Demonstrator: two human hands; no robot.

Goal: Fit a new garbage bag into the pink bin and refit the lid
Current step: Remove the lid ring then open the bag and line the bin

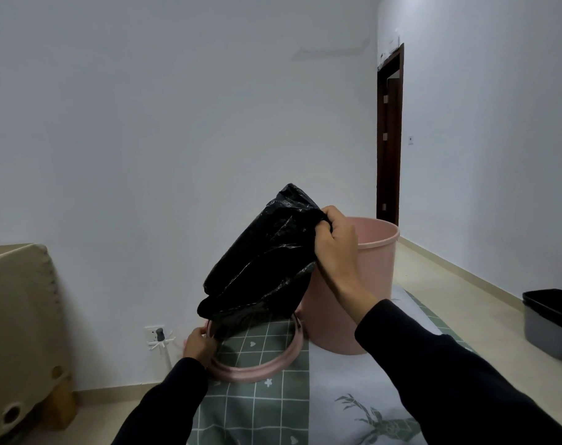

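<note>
No readable labels or writing anywhere. Pink bin stands upright on the green-and-white bedspread, lid off, inside not visible. Right hand fist closed on the bunched black garbage bag, held up left of the bin. Left hand pinches the pink ring lid lying flat beside the bin, bag's lower end touching it. Grey bin with black liner on the floor far right.

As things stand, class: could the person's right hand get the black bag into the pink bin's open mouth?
Probably yes. The right hand grips the black bag beside the pink bin, whose mouth shows nothing across it; the lid ring lies apart on the cloth, under the left hand.
</note>
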